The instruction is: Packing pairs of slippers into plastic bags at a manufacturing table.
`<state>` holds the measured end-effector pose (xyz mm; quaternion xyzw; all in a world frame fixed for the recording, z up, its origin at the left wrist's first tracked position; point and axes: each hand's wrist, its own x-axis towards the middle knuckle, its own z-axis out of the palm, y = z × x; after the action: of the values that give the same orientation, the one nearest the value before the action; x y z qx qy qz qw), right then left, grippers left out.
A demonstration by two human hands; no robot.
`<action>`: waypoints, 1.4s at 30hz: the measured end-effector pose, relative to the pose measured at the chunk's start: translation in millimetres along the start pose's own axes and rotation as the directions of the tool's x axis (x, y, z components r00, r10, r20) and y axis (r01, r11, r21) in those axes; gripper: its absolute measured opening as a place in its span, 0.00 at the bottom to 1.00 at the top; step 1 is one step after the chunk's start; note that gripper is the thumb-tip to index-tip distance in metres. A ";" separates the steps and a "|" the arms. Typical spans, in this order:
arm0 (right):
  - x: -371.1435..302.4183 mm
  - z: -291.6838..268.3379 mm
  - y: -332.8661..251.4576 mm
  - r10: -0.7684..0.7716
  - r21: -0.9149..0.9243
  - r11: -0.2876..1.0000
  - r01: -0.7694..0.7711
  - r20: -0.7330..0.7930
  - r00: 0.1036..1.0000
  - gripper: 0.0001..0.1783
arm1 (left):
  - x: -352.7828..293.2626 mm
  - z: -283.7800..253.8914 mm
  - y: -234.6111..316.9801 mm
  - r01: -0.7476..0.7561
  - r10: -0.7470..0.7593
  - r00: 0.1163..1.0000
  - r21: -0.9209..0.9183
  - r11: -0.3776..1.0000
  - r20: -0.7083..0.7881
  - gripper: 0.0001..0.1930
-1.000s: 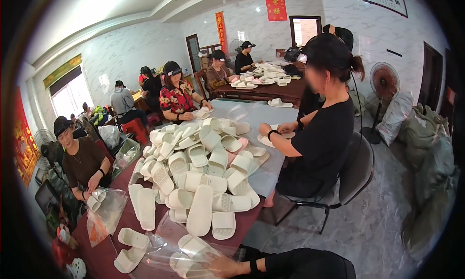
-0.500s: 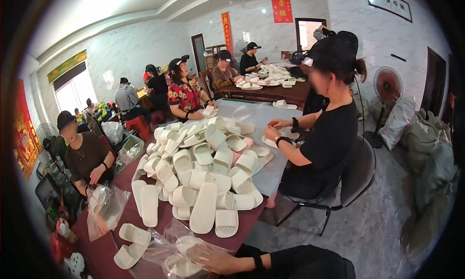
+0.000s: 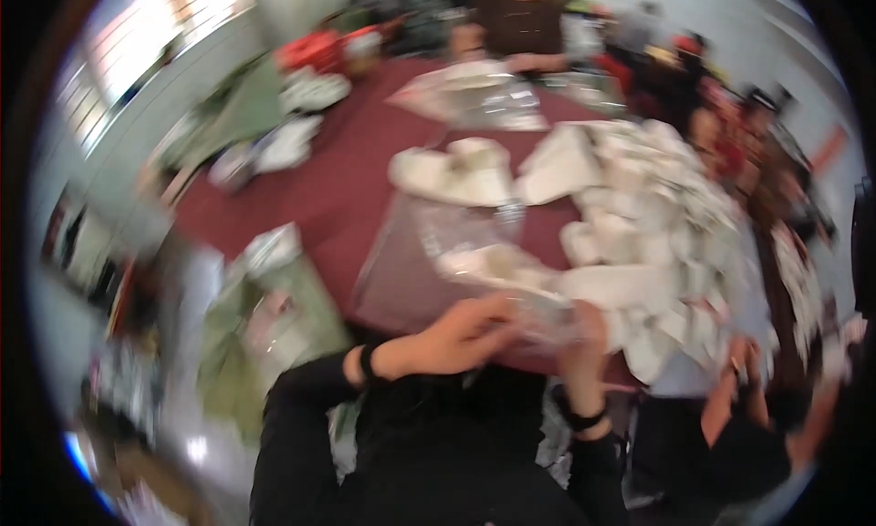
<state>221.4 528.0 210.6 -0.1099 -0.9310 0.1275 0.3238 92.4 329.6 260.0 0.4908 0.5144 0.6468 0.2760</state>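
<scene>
A pair of white slippers (image 3: 497,263) lies in a clear plastic bag (image 3: 547,314) at the near edge of the table, blurred by motion. My left hand (image 3: 467,333) is at the near end of the bag, its fingers bent and pressed together on the plastic. On the bag's right side, my right hand (image 3: 584,342) wraps round the plastic, with part of its fingers hidden. Just beyond the bag sits another pair of white slippers (image 3: 452,172), beside a flat sheet of clear plastic (image 3: 401,261).
A big heap of white slippers (image 3: 639,216) covers the table's right side. Across the dark red tabletop (image 3: 301,225) a person (image 3: 520,24) is near another clear bag (image 3: 484,93). Green sacking (image 3: 265,343) stands at my left. Another person's hands (image 3: 744,357) show at right.
My view has swung left and blurred. One hand lay on bagged slippers at the lower edge; now both my hands show at the bag's near end.
</scene>
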 end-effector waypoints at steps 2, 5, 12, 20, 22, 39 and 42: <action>20.9 -17.0 -22.0 -0.053 0.067 0.996 0.065 -0.160 0.986 0.13 | -14.8 -12.0 32.5 -0.158 0.148 0.987 0.278 0.948 0.057 0.07; 33.7 -19.7 -43.5 0.017 0.317 0.946 0.065 -0.249 0.968 0.15 | -58.4 -59.0 82.8 -0.060 0.188 0.964 0.531 0.845 -0.190 0.10; 30.1 5.9 -143.0 0.214 0.907 0.417 -0.061 -0.033 0.976 0.15 | -283.5 -161.8 59.0 0.991 0.048 0.117 0.119 0.061 -0.992 0.33; 4.7 118.9 -243.5 -0.036 0.871 0.234 -0.431 0.451 0.892 0.10 | -465.4 -134.5 -53.1 0.644 0.223 -0.711 -0.745 -0.174 -0.667 0.44; -8.3 144.7 -269.6 -0.344 0.939 0.338 0.069 0.056 0.937 0.14 | -528.6 -130.4 -36.2 0.769 0.048 -0.630 -0.631 -0.104 -0.775 0.27; -28.9 195.5 -196.8 -0.582 0.547 0.794 0.265 0.558 0.592 0.23 | -459.4 -206.6 -50.9 0.680 -0.171 0.137 0.218 -0.701 -0.976 0.10; -13.1 182.1 -170.0 -0.411 0.490 0.852 0.183 0.411 0.814 0.25 | -433.9 -214.6 -34.9 0.562 -0.199 0.311 0.348 -0.750 -0.930 0.11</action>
<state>95.8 333.6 117.6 0.1516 -0.9364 0.2992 0.1029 48.9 -118.0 77.4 -0.0084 0.9639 -0.2637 0.0369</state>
